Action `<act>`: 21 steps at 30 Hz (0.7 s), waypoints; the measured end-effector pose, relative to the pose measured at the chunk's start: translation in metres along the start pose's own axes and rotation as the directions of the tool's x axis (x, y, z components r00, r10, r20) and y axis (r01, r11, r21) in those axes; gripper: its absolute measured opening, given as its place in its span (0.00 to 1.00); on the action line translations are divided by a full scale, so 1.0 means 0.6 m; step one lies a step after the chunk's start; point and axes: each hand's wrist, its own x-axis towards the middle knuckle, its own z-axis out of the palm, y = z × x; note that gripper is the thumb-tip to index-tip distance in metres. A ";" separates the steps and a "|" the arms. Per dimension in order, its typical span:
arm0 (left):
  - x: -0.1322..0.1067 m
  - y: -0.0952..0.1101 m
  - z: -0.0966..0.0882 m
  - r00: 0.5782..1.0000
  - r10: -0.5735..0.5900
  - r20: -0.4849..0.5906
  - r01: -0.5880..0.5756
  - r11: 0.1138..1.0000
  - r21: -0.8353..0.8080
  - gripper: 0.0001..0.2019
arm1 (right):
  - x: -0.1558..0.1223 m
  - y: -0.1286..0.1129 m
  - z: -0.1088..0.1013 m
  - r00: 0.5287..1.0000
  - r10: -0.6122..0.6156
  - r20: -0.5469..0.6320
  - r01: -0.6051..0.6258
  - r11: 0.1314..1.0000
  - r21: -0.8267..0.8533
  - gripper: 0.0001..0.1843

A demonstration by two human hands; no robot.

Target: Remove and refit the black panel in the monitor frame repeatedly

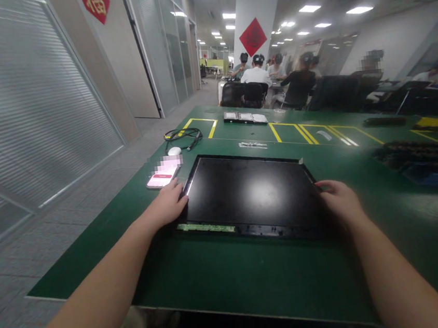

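A black flat display panel (249, 192) lies face up on the green table (254, 280), with a strip of green circuit board along its near edge. My left hand (167, 205) rests on the panel's left edge, fingers curled over it. My right hand (338, 201) grips the panel's right edge, fingers bent round the side.
A phone (163, 174) lies just left of the panel, with a white mouse (174, 151) and a coiled black cable (183, 135) behind it. A tray (245, 117) sits at the far edge. Dark parts (421, 155) pile up at right. Several people sit beyond the table.
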 end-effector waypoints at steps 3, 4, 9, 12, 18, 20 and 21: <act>0.002 -0.003 0.003 1.000 0.004 0.021 -0.004 1.000 -0.005 0.27 | 0.001 -0.001 -0.001 1.000 0.001 0.014 -0.001 0.999 -0.032 0.21; 0.003 -0.003 0.002 1.000 0.011 0.022 -0.011 1.000 -0.008 0.27 | 0.000 -0.001 -0.001 1.000 0.007 0.023 -0.006 0.999 -0.040 0.20; 0.003 0.001 -0.006 0.999 0.036 0.012 -0.036 0.999 0.003 0.25 | 0.000 -0.002 0.002 0.998 0.007 0.066 -0.002 0.997 -0.073 0.19; 0.004 0.004 -0.008 0.997 0.070 -0.018 -0.071 0.997 -0.039 0.24 | 0.001 -0.004 0.003 0.996 0.004 0.087 0.005 0.995 -0.102 0.20; 0.006 0.007 -0.008 0.997 0.034 -0.066 -0.042 0.991 -0.131 0.24 | -0.004 -0.016 0.000 0.994 0.022 0.111 -0.002 0.984 -0.178 0.22; 0.006 0.009 -0.010 0.997 0.002 -0.082 -0.018 0.982 -0.190 0.24 | -0.006 -0.022 0.000 0.993 0.034 0.111 -0.013 0.982 -0.190 0.22; 0.006 0.011 -0.011 0.994 -0.030 -0.104 0.004 0.972 -0.236 0.23 | -0.007 -0.025 -0.001 0.993 0.041 0.109 -0.019 0.981 -0.195 0.21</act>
